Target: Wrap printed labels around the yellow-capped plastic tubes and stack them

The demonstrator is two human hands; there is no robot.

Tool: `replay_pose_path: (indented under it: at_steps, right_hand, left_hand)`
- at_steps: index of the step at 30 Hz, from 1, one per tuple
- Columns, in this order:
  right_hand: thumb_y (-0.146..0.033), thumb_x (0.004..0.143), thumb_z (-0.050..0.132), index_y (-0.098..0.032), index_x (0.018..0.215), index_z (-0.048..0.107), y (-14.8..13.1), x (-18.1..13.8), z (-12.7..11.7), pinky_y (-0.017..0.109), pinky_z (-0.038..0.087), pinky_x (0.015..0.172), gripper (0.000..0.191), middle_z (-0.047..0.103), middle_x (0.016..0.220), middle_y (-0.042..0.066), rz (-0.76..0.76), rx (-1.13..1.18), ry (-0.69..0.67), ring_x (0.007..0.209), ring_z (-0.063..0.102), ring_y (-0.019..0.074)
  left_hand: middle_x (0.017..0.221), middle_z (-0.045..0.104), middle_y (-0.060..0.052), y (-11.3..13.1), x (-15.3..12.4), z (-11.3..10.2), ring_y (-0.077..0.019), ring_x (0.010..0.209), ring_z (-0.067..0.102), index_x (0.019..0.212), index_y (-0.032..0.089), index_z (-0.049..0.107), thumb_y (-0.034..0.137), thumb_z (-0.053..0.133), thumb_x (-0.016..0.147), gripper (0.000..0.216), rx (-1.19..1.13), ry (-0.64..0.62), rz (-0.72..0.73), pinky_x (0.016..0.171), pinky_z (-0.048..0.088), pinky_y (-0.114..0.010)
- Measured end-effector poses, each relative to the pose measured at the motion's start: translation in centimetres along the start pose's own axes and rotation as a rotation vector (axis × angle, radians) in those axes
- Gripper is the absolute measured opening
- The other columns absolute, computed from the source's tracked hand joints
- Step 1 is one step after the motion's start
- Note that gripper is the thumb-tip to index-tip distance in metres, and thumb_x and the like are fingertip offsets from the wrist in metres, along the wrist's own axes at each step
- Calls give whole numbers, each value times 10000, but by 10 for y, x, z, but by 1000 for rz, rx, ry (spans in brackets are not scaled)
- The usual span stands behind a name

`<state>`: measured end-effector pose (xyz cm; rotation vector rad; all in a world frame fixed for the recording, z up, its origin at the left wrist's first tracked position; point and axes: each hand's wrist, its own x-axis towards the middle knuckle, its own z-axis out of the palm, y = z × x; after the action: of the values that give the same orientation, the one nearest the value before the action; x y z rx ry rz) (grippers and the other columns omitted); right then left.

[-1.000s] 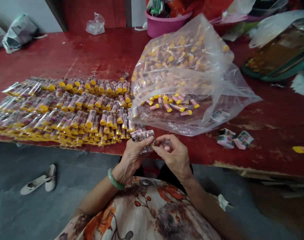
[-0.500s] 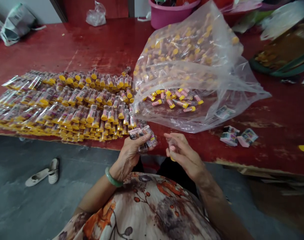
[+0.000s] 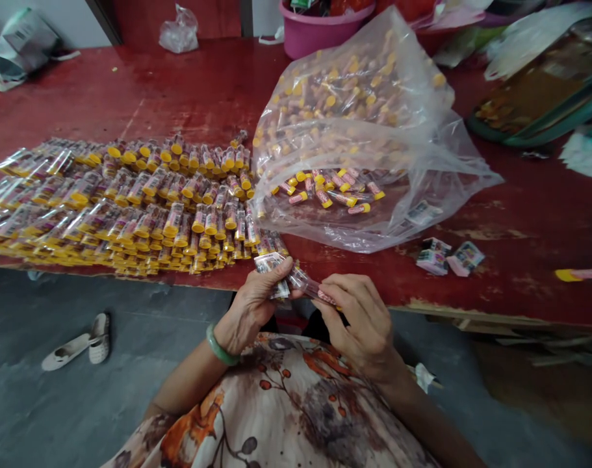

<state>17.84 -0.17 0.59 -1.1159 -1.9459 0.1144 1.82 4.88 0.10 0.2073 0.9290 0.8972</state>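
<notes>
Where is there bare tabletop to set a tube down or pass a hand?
Bare red table behind the packed rows, and a patch right of the plastic bag past the small packets. Crowded: rows at left, bag at centre, clutter at far right.

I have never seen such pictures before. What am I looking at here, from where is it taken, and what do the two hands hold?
No machine is here: a person works with two bare hands. The one camera sits on the person's head and looks down, so you see the arms from above. The left hand, with a green bangle at the wrist, holds a small clear packet with a printed label. The right hand holds a small pink tube at the packet's open end. On the red table lie rows of filled packets with yellow-capped tubes, a big clear bag of loose tubes, and a few printed labels. A pink tub stands behind.
</notes>
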Motion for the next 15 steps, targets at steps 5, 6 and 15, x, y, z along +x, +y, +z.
replay_pose_path:
  at_steps: [5,6,15]
  right_hand:
    - [-42,811,601,-178,1091,546,-9,2,2,400,542,774,315,573,1019,125,-37,-84,-27,930,565,233]
    - [-46,808,609,-169,1084,540,-10,1,3,404,542,780,311,565,1022,132,-37,-89,-32,938,563,238]
    - [-132,823,632,-186,1017,489,-7,7,18,374,550,796,247,537,1111,136,55,12,-11,993,582,225]
  left_hand:
    - [638,649,-11,-2,-6,0,-121,536,603,716,110,643,300,865,569,327,53,26,72,547,545,-255]
    - [643,652,-10,-3,-7,0,-122,538,603,721,111,647,300,864,569,326,63,40,100,555,544,-262]
    - [700,682,-26,-8,-10,-5,-119,596,608,760,104,698,241,878,535,319,158,-29,134,593,498,-237]
